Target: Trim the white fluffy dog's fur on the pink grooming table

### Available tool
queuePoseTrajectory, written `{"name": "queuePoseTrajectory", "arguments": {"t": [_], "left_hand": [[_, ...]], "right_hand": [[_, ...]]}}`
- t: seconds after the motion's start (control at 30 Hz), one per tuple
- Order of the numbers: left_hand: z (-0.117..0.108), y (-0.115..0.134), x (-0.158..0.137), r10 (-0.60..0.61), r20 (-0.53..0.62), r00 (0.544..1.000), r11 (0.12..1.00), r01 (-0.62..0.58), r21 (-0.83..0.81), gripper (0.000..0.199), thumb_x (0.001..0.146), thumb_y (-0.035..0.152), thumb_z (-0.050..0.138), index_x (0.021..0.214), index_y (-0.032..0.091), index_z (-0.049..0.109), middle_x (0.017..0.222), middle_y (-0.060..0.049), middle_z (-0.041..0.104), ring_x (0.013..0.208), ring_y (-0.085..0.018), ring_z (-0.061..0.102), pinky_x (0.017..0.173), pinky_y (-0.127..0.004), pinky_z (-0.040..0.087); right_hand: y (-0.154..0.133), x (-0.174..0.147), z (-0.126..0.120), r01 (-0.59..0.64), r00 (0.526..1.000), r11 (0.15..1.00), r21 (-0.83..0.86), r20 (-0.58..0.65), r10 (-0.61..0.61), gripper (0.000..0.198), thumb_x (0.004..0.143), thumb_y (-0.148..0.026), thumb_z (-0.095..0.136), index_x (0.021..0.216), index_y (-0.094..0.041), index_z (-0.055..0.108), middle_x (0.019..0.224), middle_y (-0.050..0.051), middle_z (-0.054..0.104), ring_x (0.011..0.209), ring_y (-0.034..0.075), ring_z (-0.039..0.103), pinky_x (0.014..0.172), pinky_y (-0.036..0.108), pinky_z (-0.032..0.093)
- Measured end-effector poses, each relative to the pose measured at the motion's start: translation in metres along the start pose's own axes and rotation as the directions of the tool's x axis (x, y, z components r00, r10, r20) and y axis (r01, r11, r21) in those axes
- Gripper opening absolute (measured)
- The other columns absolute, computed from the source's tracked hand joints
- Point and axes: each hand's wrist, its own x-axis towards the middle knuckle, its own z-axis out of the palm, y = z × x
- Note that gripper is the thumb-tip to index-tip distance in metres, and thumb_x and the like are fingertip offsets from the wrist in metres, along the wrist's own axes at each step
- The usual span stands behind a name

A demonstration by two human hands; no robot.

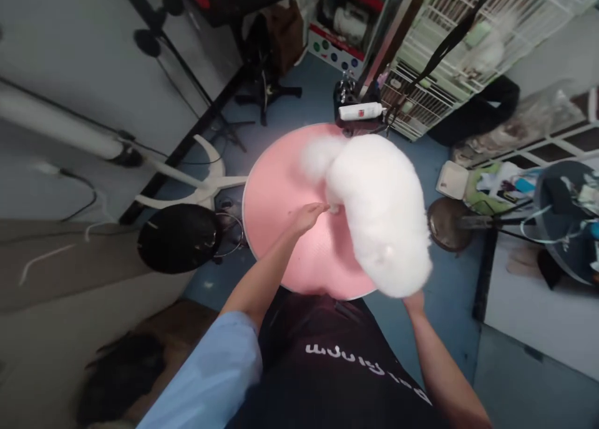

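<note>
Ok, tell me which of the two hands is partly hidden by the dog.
The right hand: its fingers are out of sight behind the fluffy white dog. The left hand is in plain view over the round pink table.

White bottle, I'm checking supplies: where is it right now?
In the head view, the white bottle lies sideways right of centre, by the far edge of the pink table, beyond the fluffy white dog.
</note>
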Motion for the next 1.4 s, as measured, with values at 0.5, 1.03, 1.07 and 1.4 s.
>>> {"name": "queuePoseTrajectory", "arguments": {"t": [0.5,1.03,1.07,1.4], "left_hand": [[0.071,-0.002,0.057,-0.239,0.214,0.947,0.836,0.313,-0.451,0.023,0.084,0.000,0.048,0.096,0.008,0.066,0.085,-0.012,0.073,0.105,-0.026,0.063,0.105,-0.043,0.042],[0.078,0.020,0.061,-0.215,0.474,0.854,0.788,0.438,-0.432,0.037,0.088,0.004,0.040,0.113,0.018,0.064,0.104,-0.008,0.072,0.111,-0.020,0.060,0.106,-0.036,0.043],[0.078,0.020,0.061,-0.220,0.485,0.846,0.793,0.445,-0.417,0.037,0.088,0.006,0.041,0.115,0.019,0.063,0.104,-0.008,0.072,0.111,-0.020,0.060,0.106,-0.036,0.043],[0.072,0.026,0.070,-0.200,0.521,0.830,0.909,0.355,-0.217,0.030,0.090,0.032,0.055,0.115,0.018,0.064,0.111,-0.009,0.071,0.111,-0.018,0.059,0.100,-0.032,0.046]], "right_hand": [[-0.030,-0.208,0.126,0.028,0.987,0.988,0.150,-0.158,-0.004,0.036,0.085,-0.044,0.039,0.086,-0.022,0.067,0.079,0.010,0.071,0.073,0.025,0.065,0.071,0.035,0.045],[-0.221,-0.149,0.115,-0.216,0.953,-0.419,0.882,0.284,0.108,0.026,0.081,-0.035,0.069,0.103,-0.022,0.065,0.044,-0.014,0.026,0.038,0.006,0.018,0.055,0.023,0.047],[-0.226,-0.155,0.120,-0.213,0.952,-0.446,0.869,0.287,0.104,0.027,0.081,-0.036,0.069,0.105,-0.023,0.064,0.044,-0.014,0.027,0.038,0.006,0.018,0.057,0.024,0.049],[-0.254,-0.158,0.142,-0.218,0.909,-0.399,0.891,0.334,0.248,0.037,0.071,-0.040,0.076,0.098,-0.017,0.067,0.042,-0.014,0.024,0.037,0.004,0.020,0.041,0.020,0.026]]}}
